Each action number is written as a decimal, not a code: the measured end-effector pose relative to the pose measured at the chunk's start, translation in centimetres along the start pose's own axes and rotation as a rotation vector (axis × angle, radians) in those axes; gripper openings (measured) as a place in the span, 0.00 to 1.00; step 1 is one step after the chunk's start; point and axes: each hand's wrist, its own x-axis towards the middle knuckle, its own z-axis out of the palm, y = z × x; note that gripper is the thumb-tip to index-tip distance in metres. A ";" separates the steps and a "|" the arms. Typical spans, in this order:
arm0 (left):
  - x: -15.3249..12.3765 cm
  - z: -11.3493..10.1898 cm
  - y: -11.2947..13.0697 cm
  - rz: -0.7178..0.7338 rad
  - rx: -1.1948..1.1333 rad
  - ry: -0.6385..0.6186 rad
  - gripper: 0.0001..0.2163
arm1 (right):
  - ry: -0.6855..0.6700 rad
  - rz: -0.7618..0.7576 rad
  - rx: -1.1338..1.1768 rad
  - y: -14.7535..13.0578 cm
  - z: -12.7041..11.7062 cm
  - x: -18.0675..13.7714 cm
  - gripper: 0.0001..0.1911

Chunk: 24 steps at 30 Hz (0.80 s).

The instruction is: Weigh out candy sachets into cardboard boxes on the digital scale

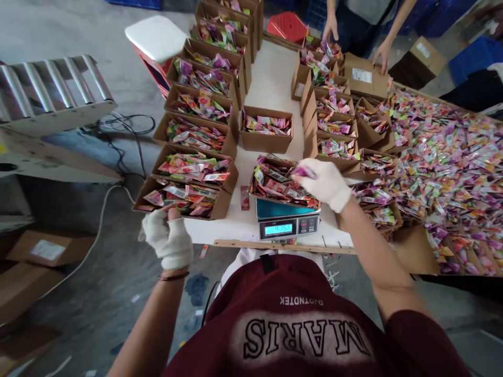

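Observation:
My right hand (323, 182), in a white glove, is pinched on a purple sachet (303, 171) above an open cardboard box of colourful sachets (275, 183). That box stands on a blue digital scale (286, 219) with a lit display at the table's near edge. My left hand (168, 236), also gloved, is curled shut at the near corner of another sachet-filled box (184, 198) to the left; what it holds, if anything, is hidden.
Two rows of sachet-filled cardboard boxes (204, 104) line the white table (271, 84). A large loose heap of sachets (448, 162) covers the right side. Another person's hands (332, 27) rest on boxes at the far end. A roller conveyor (51, 89) stands left.

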 end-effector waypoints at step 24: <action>-0.9 5.0 9.1 0.219 -0.183 -0.227 0.12 | 0.391 0.205 0.543 6.3 -4.8 -7.8 0.12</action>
